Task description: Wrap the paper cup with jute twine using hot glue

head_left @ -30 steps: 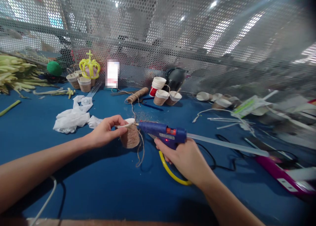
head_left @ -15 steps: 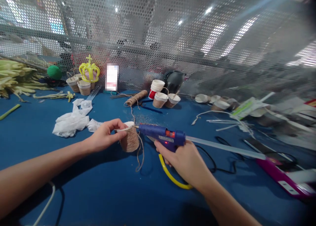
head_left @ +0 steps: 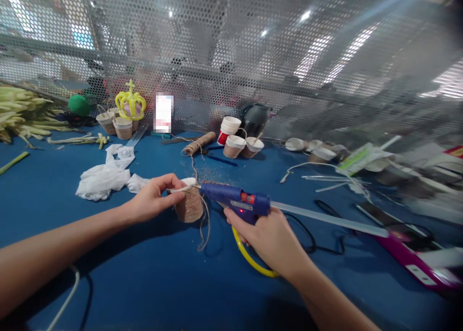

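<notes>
A small paper cup (head_left: 190, 206) wrapped in brown twine stands tilted on the blue table. My left hand (head_left: 156, 196) pinches a pale strip at its white rim, thumb and fingers closed. In my right hand (head_left: 272, 234) is a blue hot glue gun (head_left: 235, 198), its nozzle at the cup's rim and a small red light lit on its side. A long clear glue stick (head_left: 325, 216) sticks out of the gun's back. Loose twine (head_left: 206, 229) hangs down beside the cup and also runs back to a twine roll (head_left: 200, 144).
Crumpled white cloth (head_left: 103, 180) lies left of the cup. Several twine-wrapped cups (head_left: 234, 146) stand behind, near a perforated metal screen (head_left: 202, 46). A yellow cable or tube (head_left: 249, 261) curves beneath my right hand. A purple power strip (head_left: 405, 261) lies at right.
The glue gun and my right hand have shifted very slightly left, the nozzle staying at the cup's rim. My left hand keeps its hold.
</notes>
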{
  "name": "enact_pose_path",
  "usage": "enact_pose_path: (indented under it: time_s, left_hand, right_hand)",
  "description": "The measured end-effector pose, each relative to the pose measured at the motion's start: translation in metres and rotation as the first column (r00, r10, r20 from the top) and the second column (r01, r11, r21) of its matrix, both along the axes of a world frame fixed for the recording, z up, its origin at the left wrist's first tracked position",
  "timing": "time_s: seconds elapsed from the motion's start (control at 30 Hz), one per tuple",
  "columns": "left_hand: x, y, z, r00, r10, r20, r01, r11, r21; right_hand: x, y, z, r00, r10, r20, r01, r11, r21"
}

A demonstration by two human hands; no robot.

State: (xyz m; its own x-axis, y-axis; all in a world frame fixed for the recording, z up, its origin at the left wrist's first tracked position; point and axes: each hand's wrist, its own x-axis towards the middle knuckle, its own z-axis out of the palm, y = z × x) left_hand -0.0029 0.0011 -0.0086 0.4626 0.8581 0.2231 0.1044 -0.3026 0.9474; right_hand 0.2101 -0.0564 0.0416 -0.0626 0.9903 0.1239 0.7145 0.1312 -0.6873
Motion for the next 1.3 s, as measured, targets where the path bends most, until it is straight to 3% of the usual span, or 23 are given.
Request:
enact_pose_path:
  time_s: [0.43,0.67,1.3]
  left_hand:
    - [0.001,0.000,0.000,1.000,0.006,0.006,-0.006,1.000,-0.011]
    - [0.001,0.000,0.002,1.000,0.023,-0.016,-0.023,1.000,0.009]
    - [0.002,-0.001,0.001,1.000,-0.008,0.022,0.007,1.000,0.008]
  right_hand:
    - [-0.001,0.001,0.002,0.997,0.018,0.075,-0.028,0.991,0.134]
    - [-0.001,0.001,0.007,0.982,0.076,0.170,-0.106,0.979,0.173]
    - [-0.008,-0.002,0.011,0.991,0.080,0.104,-0.090,0.991,0.098]
